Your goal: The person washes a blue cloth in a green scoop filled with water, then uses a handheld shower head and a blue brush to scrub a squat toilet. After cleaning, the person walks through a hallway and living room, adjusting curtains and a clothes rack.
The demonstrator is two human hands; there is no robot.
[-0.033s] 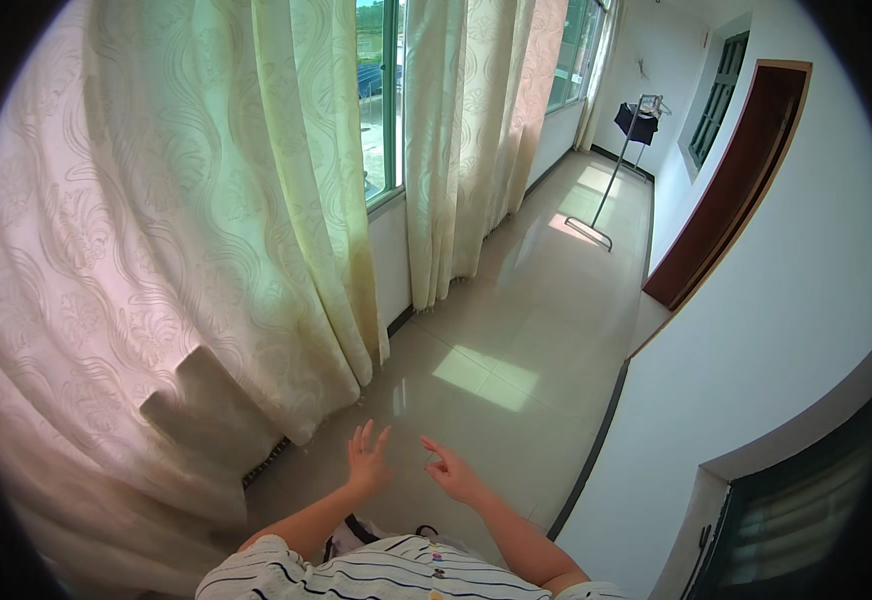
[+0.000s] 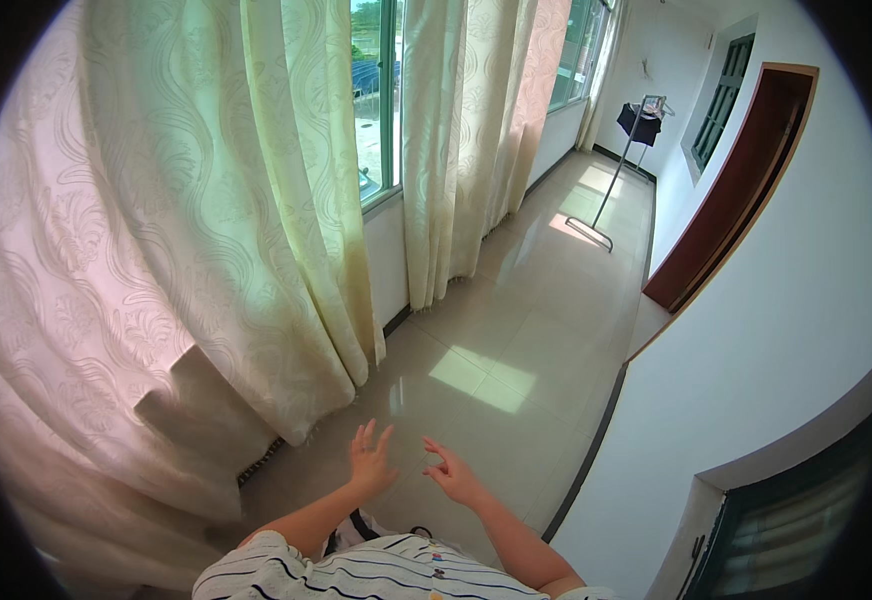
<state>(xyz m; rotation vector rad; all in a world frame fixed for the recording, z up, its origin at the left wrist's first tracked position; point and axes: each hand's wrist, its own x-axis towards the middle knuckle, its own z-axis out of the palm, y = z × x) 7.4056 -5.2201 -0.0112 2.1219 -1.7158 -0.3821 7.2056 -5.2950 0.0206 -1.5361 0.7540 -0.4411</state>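
Observation:
My left hand (image 2: pixel 371 462) is held out in front of my body, its fingers spread and a ring on one of them. Across a small gap, my right hand (image 2: pixel 451 474) reaches forward with fingers partly stretched and apart. Neither one holds anything, and both hover over the glossy tiled floor (image 2: pixel 516 325). Nearest to my left hand is a long cream patterned curtain (image 2: pixel 186 280), lit pink and green, hanging down to the floor at the left.
A second curtain (image 2: pixel 436 150) hangs beside the window (image 2: pixel 380 110). Far down the corridor stands a metal clothes rack (image 2: pixel 611 190) with a dark garment (image 2: pixel 640 126). Along the white right wall (image 2: pixel 756 330) are a brown door (image 2: pixel 731 200) and a dark-framed window (image 2: pixel 806 500).
The view has shifted very slightly, with the near curtain a little further left in the picture. My hands keep almost the same pose.

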